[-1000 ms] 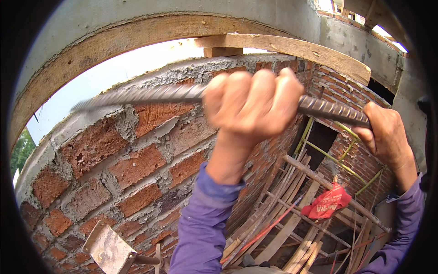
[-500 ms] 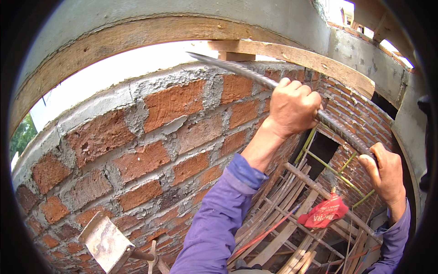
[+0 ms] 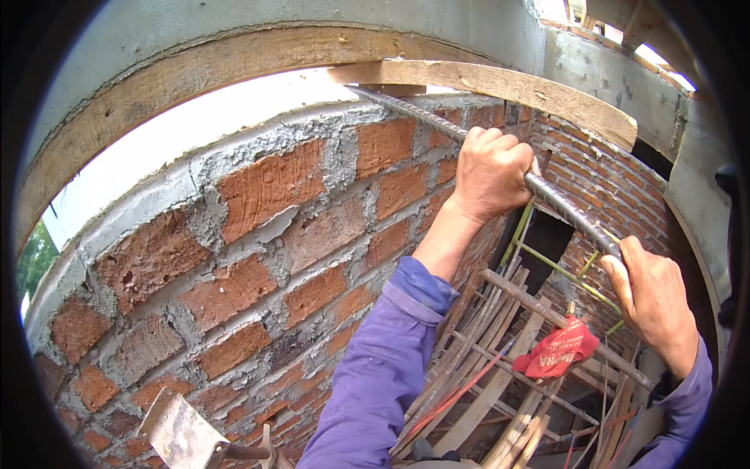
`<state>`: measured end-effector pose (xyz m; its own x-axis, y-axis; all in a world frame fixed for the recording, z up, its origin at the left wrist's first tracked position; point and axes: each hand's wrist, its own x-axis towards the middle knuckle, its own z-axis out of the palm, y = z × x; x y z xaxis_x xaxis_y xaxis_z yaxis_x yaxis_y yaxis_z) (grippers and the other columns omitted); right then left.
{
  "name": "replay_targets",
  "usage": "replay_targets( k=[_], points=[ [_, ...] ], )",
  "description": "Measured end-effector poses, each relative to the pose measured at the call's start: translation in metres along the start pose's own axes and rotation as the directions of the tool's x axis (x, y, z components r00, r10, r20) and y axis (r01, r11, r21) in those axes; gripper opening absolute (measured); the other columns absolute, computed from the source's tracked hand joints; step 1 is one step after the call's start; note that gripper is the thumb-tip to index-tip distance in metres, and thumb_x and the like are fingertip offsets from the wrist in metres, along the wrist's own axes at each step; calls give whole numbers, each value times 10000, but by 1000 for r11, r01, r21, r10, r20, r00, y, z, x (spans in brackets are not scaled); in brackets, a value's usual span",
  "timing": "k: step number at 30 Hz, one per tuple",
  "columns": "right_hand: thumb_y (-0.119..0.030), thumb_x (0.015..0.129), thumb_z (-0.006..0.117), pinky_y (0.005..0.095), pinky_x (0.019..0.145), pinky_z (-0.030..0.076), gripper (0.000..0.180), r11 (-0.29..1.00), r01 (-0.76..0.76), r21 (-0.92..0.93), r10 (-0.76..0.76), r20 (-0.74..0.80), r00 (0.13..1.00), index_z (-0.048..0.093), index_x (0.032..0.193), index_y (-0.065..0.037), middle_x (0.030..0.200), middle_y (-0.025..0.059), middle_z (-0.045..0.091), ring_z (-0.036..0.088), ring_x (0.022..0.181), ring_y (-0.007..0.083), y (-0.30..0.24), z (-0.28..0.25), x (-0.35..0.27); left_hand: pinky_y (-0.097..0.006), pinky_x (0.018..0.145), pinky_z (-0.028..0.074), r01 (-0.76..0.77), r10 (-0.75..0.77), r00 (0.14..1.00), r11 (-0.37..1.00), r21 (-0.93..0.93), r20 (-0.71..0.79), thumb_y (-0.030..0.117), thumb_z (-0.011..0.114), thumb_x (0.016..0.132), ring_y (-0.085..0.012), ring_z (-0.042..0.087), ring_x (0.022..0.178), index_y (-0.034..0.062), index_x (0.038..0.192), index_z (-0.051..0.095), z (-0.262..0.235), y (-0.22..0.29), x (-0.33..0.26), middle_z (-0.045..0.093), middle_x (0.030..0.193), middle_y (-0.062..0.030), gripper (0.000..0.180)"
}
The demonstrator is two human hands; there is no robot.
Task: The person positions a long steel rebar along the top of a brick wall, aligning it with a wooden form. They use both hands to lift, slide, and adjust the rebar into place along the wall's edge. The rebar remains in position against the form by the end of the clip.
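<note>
A ribbed steel bar (image 3: pixel 558 202) runs diagonally from the top of the brick wall (image 3: pixel 258 234) down to the right. My left hand (image 3: pixel 491 170) grips the bar near its upper part, close against the wall's top bricks. My right hand (image 3: pixel 655 295) grips the lower end of the same bar at the right. The bar's upper tip (image 3: pixel 367 95) reaches just under a wooden plank (image 3: pixel 500 87). Both arms wear purple sleeves.
A curved wooden form board (image 3: pixel 180 86) and a concrete beam (image 3: pixel 312 23) arch over the wall. Below on the right lie bamboo poles and timber scaffolding (image 3: pixel 500 375) with a red bag (image 3: pixel 558 350). A trowel blade (image 3: pixel 180 434) pokes up at the bottom left.
The bar has swung from lying across the wall top to a steep diagonal, its tip moving right toward the plank. Both hands moved right and away from the camera, still gripping it.
</note>
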<state>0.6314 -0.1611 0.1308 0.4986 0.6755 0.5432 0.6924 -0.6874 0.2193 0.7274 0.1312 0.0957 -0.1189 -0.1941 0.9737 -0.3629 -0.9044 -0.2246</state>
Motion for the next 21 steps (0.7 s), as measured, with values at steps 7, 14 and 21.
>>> replay_targets(
  k=[7,14,21],
  points=[
    [-185,942,706,454,576,485,219,987,86,135,-68,-135,989,608,900,6,726,206,606,629,645,409,-3,-1,-5,-391,663,415,-20,23,994,999,-30,102,177,769,768,-251,559,641,134,631,585,-14,0,-1,556,621,-36,234],
    [-150,909,723,389,572,486,202,968,185,171,-151,-194,969,641,952,29,743,184,609,635,618,351,36,-9,-11,-353,632,384,-64,69,996,992,105,-49,210,774,705,-201,527,569,208,614,598,-31,16,17,477,573,16,198],
    [-180,928,691,413,627,499,254,957,282,-62,-288,-111,951,627,1053,32,791,200,620,650,682,375,22,-32,44,-316,568,250,-23,300,829,862,507,-473,232,704,766,-144,361,473,210,546,444,-46,-10,32,349,496,43,341]
  ],
)
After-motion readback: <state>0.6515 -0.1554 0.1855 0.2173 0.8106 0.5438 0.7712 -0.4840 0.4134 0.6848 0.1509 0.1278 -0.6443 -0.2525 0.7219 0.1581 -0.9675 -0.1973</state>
